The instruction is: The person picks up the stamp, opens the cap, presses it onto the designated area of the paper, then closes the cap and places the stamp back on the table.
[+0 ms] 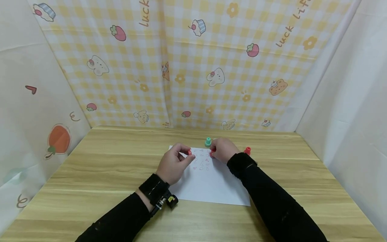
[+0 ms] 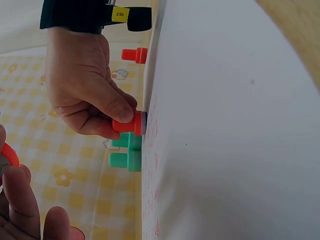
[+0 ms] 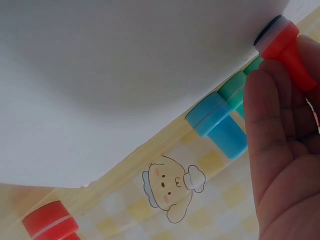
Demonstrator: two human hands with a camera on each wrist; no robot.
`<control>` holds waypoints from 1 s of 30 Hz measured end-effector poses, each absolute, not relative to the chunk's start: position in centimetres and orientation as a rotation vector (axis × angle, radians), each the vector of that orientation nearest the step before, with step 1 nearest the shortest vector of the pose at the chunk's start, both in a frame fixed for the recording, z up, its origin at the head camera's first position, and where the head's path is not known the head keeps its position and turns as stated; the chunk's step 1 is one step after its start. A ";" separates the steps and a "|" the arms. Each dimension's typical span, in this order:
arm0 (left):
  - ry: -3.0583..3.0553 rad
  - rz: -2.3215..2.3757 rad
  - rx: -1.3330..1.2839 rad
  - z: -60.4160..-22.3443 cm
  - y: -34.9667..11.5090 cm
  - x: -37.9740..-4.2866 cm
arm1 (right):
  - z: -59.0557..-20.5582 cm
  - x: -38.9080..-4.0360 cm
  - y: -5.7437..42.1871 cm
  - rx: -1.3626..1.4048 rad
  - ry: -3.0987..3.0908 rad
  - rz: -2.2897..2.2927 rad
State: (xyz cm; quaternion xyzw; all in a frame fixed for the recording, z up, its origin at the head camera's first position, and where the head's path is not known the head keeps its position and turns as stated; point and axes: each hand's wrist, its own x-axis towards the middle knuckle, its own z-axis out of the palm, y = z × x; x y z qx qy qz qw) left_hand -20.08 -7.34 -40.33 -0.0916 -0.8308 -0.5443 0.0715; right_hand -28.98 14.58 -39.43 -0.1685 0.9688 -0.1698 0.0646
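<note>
My right hand (image 1: 225, 150) pinches a red toy stamp (image 2: 131, 123) by its handle. The stamp is uncapped, and its dark face (image 3: 268, 31) is right at the far part of a white sheet of paper (image 1: 223, 188). Small red printed marks (image 1: 201, 164) lie in rows on the sheet, between both hands. At the sheet's left edge my left hand (image 1: 173, 165) holds a small red cap (image 1: 189, 152) between thumb and fingers, raised over the paper. Only the fingers of this hand and part of the cap show in the left wrist view.
Behind the sheet stand green stamps (image 1: 208, 142) and a blue stamp (image 3: 227, 132), partly hidden by my right hand. Another red stamp (image 1: 247, 151) stands right of that hand. A checked cloth (image 1: 193, 84) hangs at the back edge of the wooden table (image 1: 99, 174).
</note>
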 end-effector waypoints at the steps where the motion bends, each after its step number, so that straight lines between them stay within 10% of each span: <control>1: -2.496 -1.637 -0.277 -40.3 -7.3 -20.1 | -39.4 -29.0 14.6 -0.507 2.923 -0.513; 30: -2.509 -1.622 -0.268 -40.4 -7.4 -20.0 | -39.5 -28.9 14.9 -0.503 2.926 -0.582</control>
